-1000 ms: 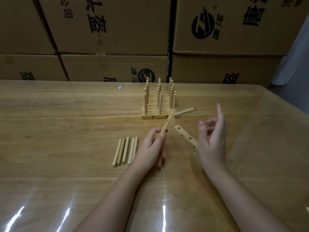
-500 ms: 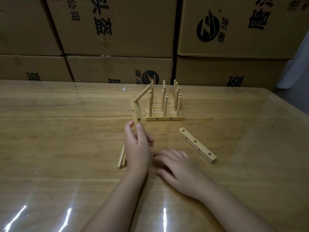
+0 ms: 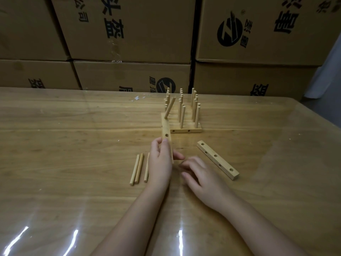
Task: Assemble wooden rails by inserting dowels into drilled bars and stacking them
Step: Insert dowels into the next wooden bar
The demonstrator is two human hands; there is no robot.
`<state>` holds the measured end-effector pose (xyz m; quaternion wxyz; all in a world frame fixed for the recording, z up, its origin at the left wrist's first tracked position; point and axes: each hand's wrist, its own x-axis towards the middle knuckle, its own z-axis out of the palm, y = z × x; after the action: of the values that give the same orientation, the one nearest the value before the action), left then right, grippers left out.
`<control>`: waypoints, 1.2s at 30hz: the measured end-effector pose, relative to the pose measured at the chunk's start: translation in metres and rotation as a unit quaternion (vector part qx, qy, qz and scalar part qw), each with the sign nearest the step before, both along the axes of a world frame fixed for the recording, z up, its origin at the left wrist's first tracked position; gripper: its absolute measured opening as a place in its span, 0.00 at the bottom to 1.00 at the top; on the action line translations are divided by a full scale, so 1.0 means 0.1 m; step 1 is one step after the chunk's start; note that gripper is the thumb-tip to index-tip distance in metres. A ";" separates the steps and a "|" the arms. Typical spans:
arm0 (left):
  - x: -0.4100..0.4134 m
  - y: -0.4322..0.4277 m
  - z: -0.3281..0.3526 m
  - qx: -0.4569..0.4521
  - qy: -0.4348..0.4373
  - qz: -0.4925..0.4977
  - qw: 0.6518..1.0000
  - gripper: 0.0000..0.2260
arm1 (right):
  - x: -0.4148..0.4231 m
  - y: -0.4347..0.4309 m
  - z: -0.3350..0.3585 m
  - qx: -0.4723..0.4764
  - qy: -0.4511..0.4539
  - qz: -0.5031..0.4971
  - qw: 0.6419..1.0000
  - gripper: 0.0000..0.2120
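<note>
Swinging upright, that's the change: a second ago the bar lay tilted low. From the left, three loose dowels [image 3: 137,169] lie on the table [image 3: 55,148], any others hidden behind our left hand [image 3: 160,161]. That hand grips the drilled bar [image 3: 166,134] by its lower end, with a seated dowel [image 3: 169,107] leaning right near the top. Our right hand [image 3: 202,175], raised and open before, is now down beside the left, and we can't tell whether it has a dowel. We reckon a second peg comes next. The spare bar [image 3: 217,159] lies right and the finished stack [image 3: 184,126] stands behind. The cartons [image 3: 129,34] carry upside-down Chinese print and a round logo [image 3: 229,31], which we can't read.
</note>
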<state>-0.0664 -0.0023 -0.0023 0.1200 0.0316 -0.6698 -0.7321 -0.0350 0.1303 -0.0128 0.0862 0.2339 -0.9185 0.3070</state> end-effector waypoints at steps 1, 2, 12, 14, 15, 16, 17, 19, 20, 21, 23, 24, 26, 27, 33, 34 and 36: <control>0.00 -0.01 0.01 0.002 0.004 -0.012 1.000 0.08 | 0.00 0.01 0.00 -0.004 0.000 -0.007 1.000 0.12; -0.01 -0.02 0.01 0.002 0.008 -0.019 1.000 0.09 | 0.00 0.01 0.00 -0.005 -0.001 -0.013 1.000 0.11; -0.09 -0.12 -0.08 0.029 0.003 0.036 0.999 0.06 | -0.01 0.01 -0.01 0.073 -0.017 0.015 0.997 0.19; -0.10 -0.12 -0.09 0.048 -0.001 0.033 0.998 0.06 | -0.02 0.01 -0.02 0.087 -0.017 0.017 0.996 0.20; -0.11 -0.11 -0.09 0.060 -0.004 0.028 0.998 0.07 | -0.02 0.00 -0.02 0.092 -0.015 0.017 0.996 0.20; -0.11 -0.10 -0.10 0.076 -0.006 0.021 0.997 0.07 | -0.02 0.00 -0.02 0.094 -0.013 0.015 0.995 0.20; -0.11 -0.09 -0.11 0.096 -0.007 0.012 0.995 0.08 | -0.02 0.00 -0.03 0.092 -0.010 0.011 0.996 0.20; -0.10 -0.06 -0.12 0.128 -0.008 -0.003 0.992 0.10 | -0.02 0.01 -0.04 0.084 -0.007 0.004 0.996 0.20; -0.10 -0.05 -0.11 0.141 -0.009 -0.007 0.990 0.10 | -0.02 0.01 -0.04 0.082 -0.006 0.005 0.997 0.21; -0.09 -0.04 -0.11 0.151 -0.009 -0.010 0.988 0.11 | -0.02 0.01 -0.04 0.084 -0.004 0.013 0.996 0.21; -0.08 -0.02 -0.08 0.159 -0.009 -0.012 0.987 0.11 | -0.03 0.00 -0.04 0.100 0.003 0.042 0.994 0.21; -0.08 -0.02 -0.07 0.153 -0.010 -0.010 0.988 0.11 | -0.02 0.00 -0.05 0.117 0.008 0.056 0.991 0.21; -0.07 -0.01 -0.06 0.134 -0.009 -0.004 0.991 0.11 | -0.03 -0.01 -0.06 0.150 0.025 0.061 0.987 0.19; -0.06 -0.02 -0.05 0.123 -0.009 -0.004 0.992 0.11 | -0.03 0.00 -0.07 0.152 0.037 0.045 0.987 0.17; -0.05 -0.04 -0.10 0.000 -0.037 -0.042 0.998 0.08 | -0.06 0.08 -0.06 0.117 0.038 -0.160 0.980 0.19; -0.06 -0.03 -0.11 -0.011 -0.038 -0.044 0.998 0.07 | -0.07 0.09 -0.06 0.114 0.027 -0.176 0.977 0.20; -0.06 -0.02 -0.12 -0.017 -0.038 -0.049 0.998 0.06 | -0.08 0.09 -0.06 0.107 0.011 -0.195 0.975 0.22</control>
<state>-0.0727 -0.0043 -0.0140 0.0587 0.0248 -0.6869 -0.7240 -0.0431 0.1393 -0.0188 0.1290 0.0616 -0.9729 0.1818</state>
